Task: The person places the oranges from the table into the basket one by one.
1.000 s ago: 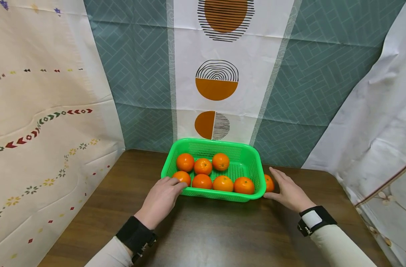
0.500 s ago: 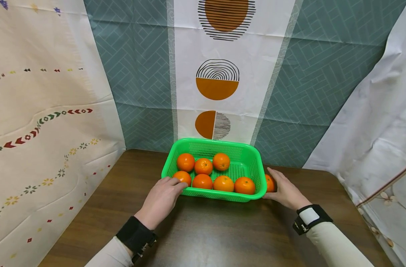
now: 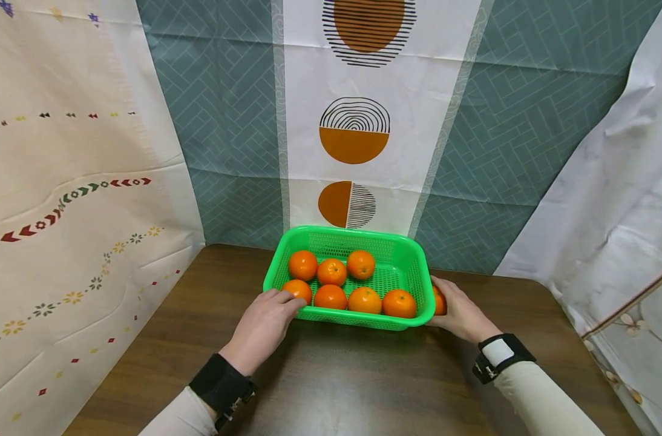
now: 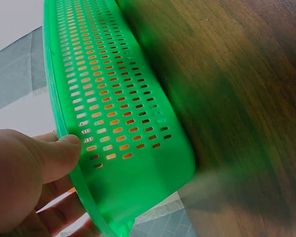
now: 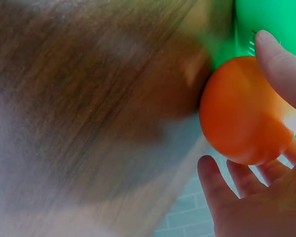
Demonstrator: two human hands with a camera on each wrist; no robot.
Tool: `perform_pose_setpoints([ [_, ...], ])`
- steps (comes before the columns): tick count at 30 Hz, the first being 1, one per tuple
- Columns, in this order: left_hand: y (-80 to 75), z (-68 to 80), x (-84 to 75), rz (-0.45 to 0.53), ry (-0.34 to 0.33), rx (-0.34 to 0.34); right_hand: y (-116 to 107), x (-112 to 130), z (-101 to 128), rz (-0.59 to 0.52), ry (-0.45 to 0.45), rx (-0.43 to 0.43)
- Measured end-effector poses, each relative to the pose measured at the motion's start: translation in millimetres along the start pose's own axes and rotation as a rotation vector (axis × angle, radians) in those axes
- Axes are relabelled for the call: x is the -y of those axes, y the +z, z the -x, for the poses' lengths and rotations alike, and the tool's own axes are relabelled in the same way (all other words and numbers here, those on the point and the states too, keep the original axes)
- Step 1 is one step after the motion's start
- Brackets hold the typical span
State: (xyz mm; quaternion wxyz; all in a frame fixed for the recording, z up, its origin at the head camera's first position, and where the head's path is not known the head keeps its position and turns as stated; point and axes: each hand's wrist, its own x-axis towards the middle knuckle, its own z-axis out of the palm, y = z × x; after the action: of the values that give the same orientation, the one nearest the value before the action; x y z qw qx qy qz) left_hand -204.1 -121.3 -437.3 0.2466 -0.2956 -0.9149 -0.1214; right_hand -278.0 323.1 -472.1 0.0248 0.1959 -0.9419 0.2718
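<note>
My left hand (image 3: 262,330) grips the near-left corner of a green plastic basket (image 3: 344,317). In the left wrist view its thumb lies over the rim of the perforated basket wall (image 4: 138,180), the other fingers beyond it. Several oranges (image 3: 330,297) lie inside. Against the basket's right end, on the table, sits a lone orange (image 3: 439,301), partly hidden by the rim and my right hand (image 3: 463,313). In the right wrist view, thumb and fingers curve round that orange (image 5: 244,113), thumb on the basket side, the little finger standing off it.
The brown wooden table (image 3: 342,381) stretches in front of the basket and to both sides. A patterned teal and white cloth (image 3: 238,200) hangs close behind. Light cloths hang at the left (image 3: 91,254) and right (image 3: 625,230).
My right hand has moved left and drawn in round the orange beside the basket. My left hand stays on the basket's corner; the oranges inside have not shifted.
</note>
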Motion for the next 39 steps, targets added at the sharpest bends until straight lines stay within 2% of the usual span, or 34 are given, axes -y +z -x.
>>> perform_pose_setpoints([
  [7, -0.7, 0.6, 0.2, 0.002, -0.004, 0.006, 3.7, 1.7, -2.7, 0.002, -0.035, -0.018],
  [15, -0.5, 0.8, 0.1, -0.004, -0.004, 0.009, 5.5, 5.1, -2.2, 0.008, -0.022, -0.029],
  [22, 0.2, 0.5, 0.3, 0.013, 0.005, -0.017, 7.2, 5.4, -2.9, 0.025, -0.015, -0.035],
  [30, -0.4, 0.4, 0.6, 0.003, -0.015, 0.023, 8.5, 4.6, -2.6, 0.030, -0.019, -0.032],
  [39, -0.9, 0.2, 0.8, 0.004, -0.005, 0.004, 8.7, 6.2, -1.8, 0.047, -0.011, -0.041],
])
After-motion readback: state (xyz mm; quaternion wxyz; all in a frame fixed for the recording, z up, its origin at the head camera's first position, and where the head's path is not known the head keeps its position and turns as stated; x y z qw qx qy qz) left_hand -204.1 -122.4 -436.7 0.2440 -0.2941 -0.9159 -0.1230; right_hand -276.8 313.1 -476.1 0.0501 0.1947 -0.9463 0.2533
